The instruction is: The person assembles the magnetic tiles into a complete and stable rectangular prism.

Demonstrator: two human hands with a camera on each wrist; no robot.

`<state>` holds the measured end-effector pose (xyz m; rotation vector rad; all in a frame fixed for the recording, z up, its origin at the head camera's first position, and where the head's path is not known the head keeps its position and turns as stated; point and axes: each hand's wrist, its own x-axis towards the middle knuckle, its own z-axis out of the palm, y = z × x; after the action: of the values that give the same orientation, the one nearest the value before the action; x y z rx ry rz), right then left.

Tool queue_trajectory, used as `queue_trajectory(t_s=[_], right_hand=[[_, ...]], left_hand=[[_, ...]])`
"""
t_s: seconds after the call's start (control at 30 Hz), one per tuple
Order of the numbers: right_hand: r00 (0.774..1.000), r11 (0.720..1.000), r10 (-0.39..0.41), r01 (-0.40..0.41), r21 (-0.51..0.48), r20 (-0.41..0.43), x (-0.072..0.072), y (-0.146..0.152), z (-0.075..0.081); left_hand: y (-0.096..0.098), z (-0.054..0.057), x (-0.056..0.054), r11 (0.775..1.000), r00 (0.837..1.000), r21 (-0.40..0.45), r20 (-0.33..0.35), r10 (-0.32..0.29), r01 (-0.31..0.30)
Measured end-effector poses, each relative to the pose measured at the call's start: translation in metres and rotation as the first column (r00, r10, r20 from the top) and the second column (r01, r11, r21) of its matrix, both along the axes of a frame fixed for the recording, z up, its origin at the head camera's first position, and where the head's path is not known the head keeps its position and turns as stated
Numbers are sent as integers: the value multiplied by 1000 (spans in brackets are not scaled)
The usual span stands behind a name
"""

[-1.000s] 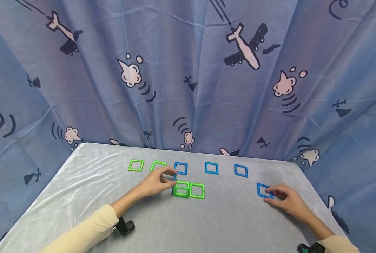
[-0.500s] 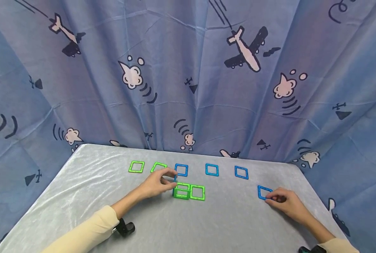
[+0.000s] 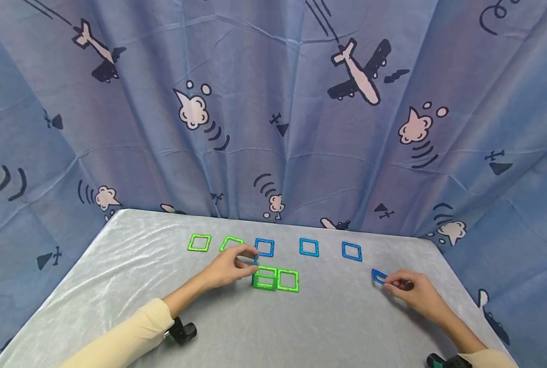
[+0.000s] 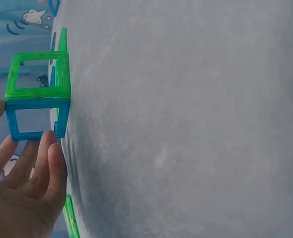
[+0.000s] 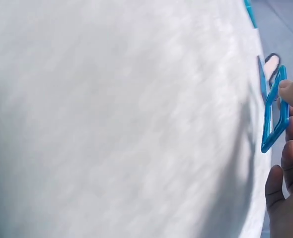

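Right grip [image 3: 417,294] is drawn nearly together, thumb and fingers pinching one edge of a tilted blue frame [image 5: 276,136] over the right-hand part of the cloth-covered worktop [image 3: 328,327]. Left grip [image 3: 226,267] is spread to span one panel, thumb at the near edge and fingertips at the far edge of an upright blue panel [image 4: 37,104], which adjoins an upright green panel [image 4: 42,92]; a flat green panel [image 3: 288,289] lies just beside this assembly. Two green frames [image 3: 199,250] and three blue frames [image 3: 309,255] form a row along the far side, before the patterned curtain [image 3: 250,76].
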<state>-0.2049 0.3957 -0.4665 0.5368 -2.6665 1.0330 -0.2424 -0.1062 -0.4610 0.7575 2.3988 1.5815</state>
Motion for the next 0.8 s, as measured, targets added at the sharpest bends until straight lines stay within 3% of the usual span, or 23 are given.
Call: queue_trajectory(t_s=[0.33,0.8], right_hand=[[999,999,12,-13,-31,-32,-8,-21,7],[991,987,132,-134,-83,-24,-23,-57,19]], left_hand=[[1,0,0,1000,1000,-8,-1,14,-14],[0,-1,0,1000,1000,-9,-10,15,-15]])
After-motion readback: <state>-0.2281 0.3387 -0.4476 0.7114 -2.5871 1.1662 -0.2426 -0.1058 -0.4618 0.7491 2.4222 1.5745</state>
